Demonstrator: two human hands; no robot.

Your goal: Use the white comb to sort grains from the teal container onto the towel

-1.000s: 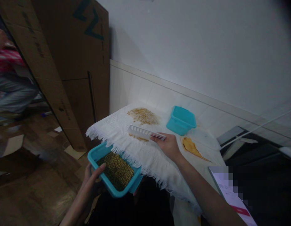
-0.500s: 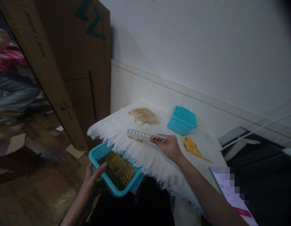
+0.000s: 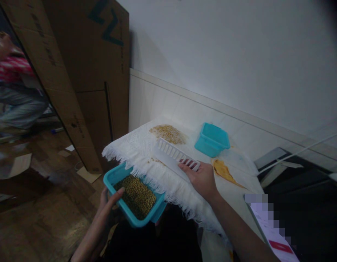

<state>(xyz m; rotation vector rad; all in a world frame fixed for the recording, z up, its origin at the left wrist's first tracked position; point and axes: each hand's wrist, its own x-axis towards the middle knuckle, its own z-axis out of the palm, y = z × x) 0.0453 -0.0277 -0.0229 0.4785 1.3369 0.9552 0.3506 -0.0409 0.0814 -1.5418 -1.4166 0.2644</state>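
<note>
My left hand (image 3: 109,203) grips the left rim of a blue plastic container (image 3: 107,179), thumb over the edge, just below the table's fringed front edge. Inside it lie soybeans (image 3: 142,194) and darker green beans (image 3: 124,183). My right hand (image 3: 202,180) is closed on the end of a white slotted plastic tray (image 3: 168,154), which is tilted over the white cloth (image 3: 135,142). A few loose soybeans (image 3: 154,159) lie by the tray's lower edge. Behind it a pile of soybeans (image 3: 168,134) rests on the cloth.
A second blue container (image 3: 212,140) stands at the back right, with a yellow-orange flat piece (image 3: 224,171) before it. A large cardboard box (image 3: 103,83) rises at the left. Beyond it sits a person (image 3: 18,72). A phone-like screen (image 3: 266,225) is at the right.
My right hand has turned the slotted tray, so more of its broad face shows; it has moved slightly right. The left hand and its container have barely moved.
</note>
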